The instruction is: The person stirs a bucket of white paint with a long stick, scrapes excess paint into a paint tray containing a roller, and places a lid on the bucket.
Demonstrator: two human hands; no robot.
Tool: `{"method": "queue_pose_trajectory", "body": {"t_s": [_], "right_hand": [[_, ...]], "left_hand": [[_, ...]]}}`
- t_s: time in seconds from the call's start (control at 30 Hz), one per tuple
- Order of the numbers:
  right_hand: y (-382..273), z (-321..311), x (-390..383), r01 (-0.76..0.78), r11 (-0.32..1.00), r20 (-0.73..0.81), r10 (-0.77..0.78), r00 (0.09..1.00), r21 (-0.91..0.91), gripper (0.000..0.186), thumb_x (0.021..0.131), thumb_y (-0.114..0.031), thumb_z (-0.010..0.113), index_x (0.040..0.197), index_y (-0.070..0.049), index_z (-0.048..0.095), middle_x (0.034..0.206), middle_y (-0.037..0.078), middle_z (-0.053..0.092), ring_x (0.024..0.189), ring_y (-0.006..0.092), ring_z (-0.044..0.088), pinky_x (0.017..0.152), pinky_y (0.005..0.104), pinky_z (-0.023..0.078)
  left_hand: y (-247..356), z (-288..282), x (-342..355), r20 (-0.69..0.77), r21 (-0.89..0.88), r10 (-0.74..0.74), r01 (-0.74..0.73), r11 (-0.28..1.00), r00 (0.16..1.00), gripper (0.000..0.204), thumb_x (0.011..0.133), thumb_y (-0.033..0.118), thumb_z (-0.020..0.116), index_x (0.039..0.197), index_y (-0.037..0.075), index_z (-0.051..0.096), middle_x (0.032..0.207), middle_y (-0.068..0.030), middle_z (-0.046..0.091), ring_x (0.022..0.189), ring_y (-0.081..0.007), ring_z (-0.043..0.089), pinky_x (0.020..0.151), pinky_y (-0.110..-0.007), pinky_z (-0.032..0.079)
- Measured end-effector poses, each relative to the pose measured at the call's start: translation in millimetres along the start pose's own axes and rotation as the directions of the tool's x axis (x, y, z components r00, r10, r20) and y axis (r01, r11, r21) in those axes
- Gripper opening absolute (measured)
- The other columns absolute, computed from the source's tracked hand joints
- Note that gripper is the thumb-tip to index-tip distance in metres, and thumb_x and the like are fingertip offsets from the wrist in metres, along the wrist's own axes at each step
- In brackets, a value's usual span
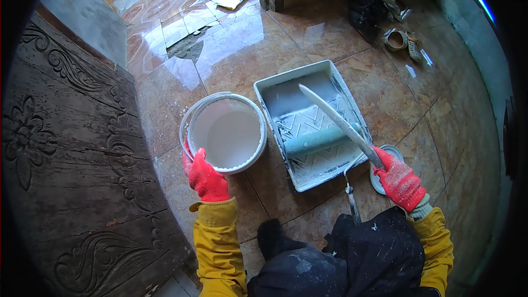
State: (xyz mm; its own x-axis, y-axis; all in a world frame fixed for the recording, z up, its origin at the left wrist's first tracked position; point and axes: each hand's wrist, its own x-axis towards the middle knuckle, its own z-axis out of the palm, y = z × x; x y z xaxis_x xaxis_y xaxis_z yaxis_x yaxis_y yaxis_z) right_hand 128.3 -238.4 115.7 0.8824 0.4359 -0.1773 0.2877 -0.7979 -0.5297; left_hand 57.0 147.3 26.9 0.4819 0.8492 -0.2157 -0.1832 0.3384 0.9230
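My left hand point(206, 179), in a red glove, grips the near left rim of a white bucket point(263, 138), with the thumb over the edge. Pale, whitish paint point(234, 135) fills part of it. In my right hand point(400, 182), also red-gloved, is the dark end of a long stirring stick point(333, 114). Its white-coated far end slants over a white paint tray point(345, 91). Grey-white liquid point(300, 98) lies in the tray's deep far end. A pale green paint roller point(316, 141) rests across the ribbed slope, its handle point(352, 204) pointing toward me.
A round white lid point(378, 186) lies partly behind my right hand. On the left stands a dark carved wooden panel point(82, 148). Broken floor tiles point(190, 49) lie beyond the bucket. Shoes point(396, 40) and a black bag-like bundle point(366, 15) sit far right.
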Motion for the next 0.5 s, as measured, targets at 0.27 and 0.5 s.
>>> {"method": "queue_pose_trajectory", "body": {"t_s": [0.27,0.5], "right_hand": [[-11,-6,3,-0.155,0.985,0.105,0.146,0.984,0.081,0.045,0.085,-0.011,0.061,0.129,-0.007,0.050,0.095,0.017,0.063,0.079,0.0265,0.063,0.073,0.0358,0.049],[-29,-4,-1,-0.477,0.827,0.216,0.429,0.877,0.296,0.042,0.087,-0.008,0.057,0.128,-0.009,0.050,0.077,0.003,0.059,0.060,0.0083,0.055,0.052,0.0240,0.046]], "left_hand": [[-5,13,37,0.008,-0.001,0.030,-0.030,1.000,1.000,0.057,0.080,-0.004,0.043,0.137,-0.002,0.039,0.131,-0.0212,0.050,0.116,-0.0333,0.053,0.100,-0.041,0.041],[-9,14,42,0.016,-0.026,0.079,-0.078,0.997,0.997,0.060,0.076,-0.005,0.045,0.135,0.001,0.044,0.125,-0.0174,0.054,0.109,-0.0276,0.057,0.094,-0.035,0.043]]}}
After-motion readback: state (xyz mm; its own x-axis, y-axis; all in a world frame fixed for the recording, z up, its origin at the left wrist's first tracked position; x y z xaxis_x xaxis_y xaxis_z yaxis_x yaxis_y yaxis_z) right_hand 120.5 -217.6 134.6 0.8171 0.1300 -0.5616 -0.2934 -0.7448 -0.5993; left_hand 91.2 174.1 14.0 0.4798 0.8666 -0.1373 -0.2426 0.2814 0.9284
